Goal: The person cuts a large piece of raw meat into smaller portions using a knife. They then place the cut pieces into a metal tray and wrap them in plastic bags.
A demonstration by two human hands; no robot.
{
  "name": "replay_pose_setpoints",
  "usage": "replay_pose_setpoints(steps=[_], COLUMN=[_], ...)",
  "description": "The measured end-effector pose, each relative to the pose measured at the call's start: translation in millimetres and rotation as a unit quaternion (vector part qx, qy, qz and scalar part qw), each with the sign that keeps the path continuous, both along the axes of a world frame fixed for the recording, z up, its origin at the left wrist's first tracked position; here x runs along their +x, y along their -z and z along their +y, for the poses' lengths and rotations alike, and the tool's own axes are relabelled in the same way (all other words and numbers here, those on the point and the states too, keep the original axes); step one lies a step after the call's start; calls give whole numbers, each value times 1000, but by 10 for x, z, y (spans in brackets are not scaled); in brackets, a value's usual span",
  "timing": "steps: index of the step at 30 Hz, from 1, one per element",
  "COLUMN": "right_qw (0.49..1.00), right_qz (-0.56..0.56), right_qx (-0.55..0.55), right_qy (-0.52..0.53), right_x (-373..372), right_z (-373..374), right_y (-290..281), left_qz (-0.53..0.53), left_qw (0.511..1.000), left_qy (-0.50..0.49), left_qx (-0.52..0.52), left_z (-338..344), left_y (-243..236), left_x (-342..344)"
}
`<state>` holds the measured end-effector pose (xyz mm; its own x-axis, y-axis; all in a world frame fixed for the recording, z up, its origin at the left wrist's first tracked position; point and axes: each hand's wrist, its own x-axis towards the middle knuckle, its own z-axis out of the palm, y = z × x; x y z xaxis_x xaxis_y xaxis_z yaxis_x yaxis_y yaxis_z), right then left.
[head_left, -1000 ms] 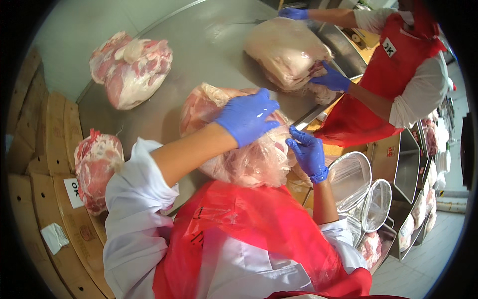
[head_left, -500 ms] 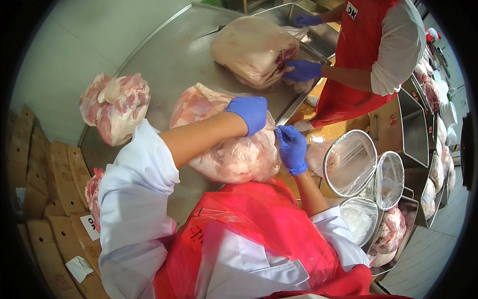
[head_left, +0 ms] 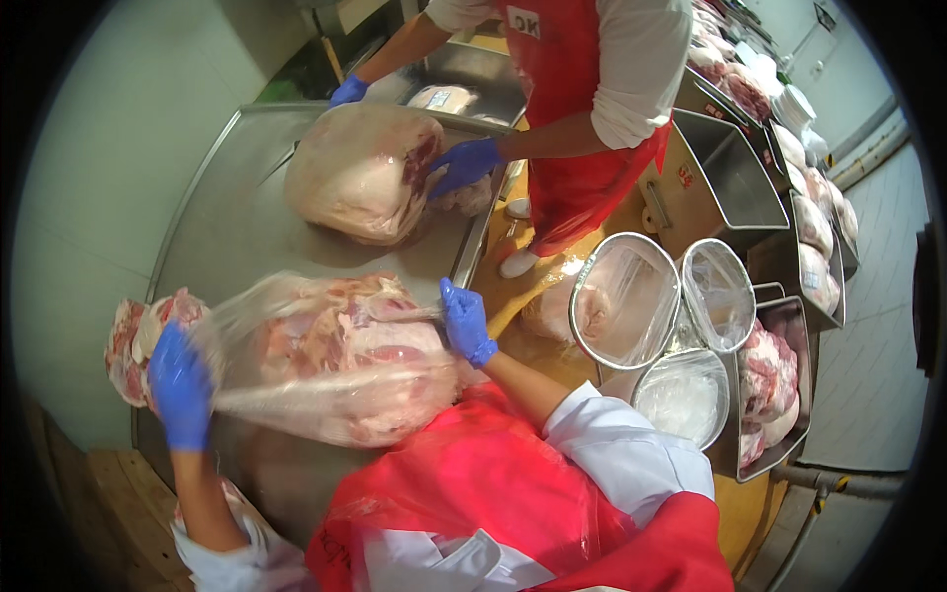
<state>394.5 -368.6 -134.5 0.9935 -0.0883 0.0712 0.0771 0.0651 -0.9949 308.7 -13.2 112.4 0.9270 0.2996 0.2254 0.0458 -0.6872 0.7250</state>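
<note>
A large piece of raw meat (head_left: 350, 350) lies in a clear plastic bag (head_left: 266, 400) on the steel table (head_left: 212, 242) in front of me. My left hand (head_left: 180, 380), in a blue glove and slightly blurred, is closed on the bag at the left, where the plastic is stretched out. My right hand (head_left: 467, 326), also gloved, is closed on the bag at the right side of the meat. Another piece of meat (head_left: 133, 350) lies beside and partly behind my left hand. A large pale piece of meat (head_left: 350, 168) sits at the table's far side.
A co-worker in a red apron (head_left: 557, 69) has gloved hands at the far piece, near a thin blade (head_left: 276, 163). On the right stand bag-lined hoops (head_left: 623, 296), steel bins (head_left: 720, 168) and trays of meat (head_left: 769, 375). A wall (head_left: 89, 217) borders the left.
My left hand has moved from over the meat out to the left, stretching the plastic bag. My right hand stays at the bag's right. The view has shifted, and the co-worker appears farther left.
</note>
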Motion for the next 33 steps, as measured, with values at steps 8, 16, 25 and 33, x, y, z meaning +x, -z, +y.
replay_pose_setpoints(steps=[8,16,25,33], right_qw=[907,915,918,891], right_qz=[333,359,363,402], right_qx=[252,182,87,166], right_qy=[46,27,-135,-129], right_x=[290,-48,-645,-827], right_z=[-279,-369,-431,-390], right_y=[180,-18,-22,124], left_qz=[-114,-56,-184,-101], left_qw=[760,783,963,981], left_qy=[-515,-507,-129,91], left_qx=[-379,-355,147,136], left_z=[938,723,-228,-904], left_y=[864,1899,1147,1608], left_x=[-1942,-2001,-1370,-1432])
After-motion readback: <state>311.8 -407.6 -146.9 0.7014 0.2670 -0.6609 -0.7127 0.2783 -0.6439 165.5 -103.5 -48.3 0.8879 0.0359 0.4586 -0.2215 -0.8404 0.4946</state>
